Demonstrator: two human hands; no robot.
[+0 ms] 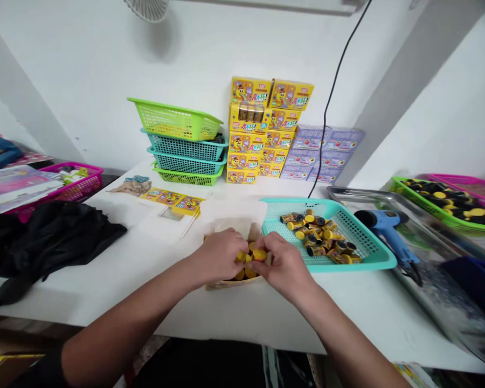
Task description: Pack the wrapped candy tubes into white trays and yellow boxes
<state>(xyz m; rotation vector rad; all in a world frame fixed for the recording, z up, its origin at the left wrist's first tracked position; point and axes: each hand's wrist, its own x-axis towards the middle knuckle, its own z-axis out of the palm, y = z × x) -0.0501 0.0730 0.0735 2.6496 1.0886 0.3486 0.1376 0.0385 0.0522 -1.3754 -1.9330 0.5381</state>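
An open cardboard box [222, 284] stands on the white table in front of me, with several small yellow-capped canisters [249, 272] upright inside it. From the left, my left hand [223, 253] reaches into the box, its fingers curled round a yellow-capped canister [241, 256]. My right hand [286, 264] pinches another yellow-capped canister [259, 254] between thumb and fingers at the box's right side. Close by on the right, a turquoise basket [372, 262] holds many loose yellow canisters [315, 237], some with black ends showing.
Behind are stacked yellow boxes [246, 143], purple boxes [301, 157] and piled baskets [181, 161]. Flat yellow cartons [173, 200] and black cloth [60, 231] lie left. A blue heat gun [392, 231] rests on a metal tray [418, 293] at right; a black cable [327, 102] hangs down.
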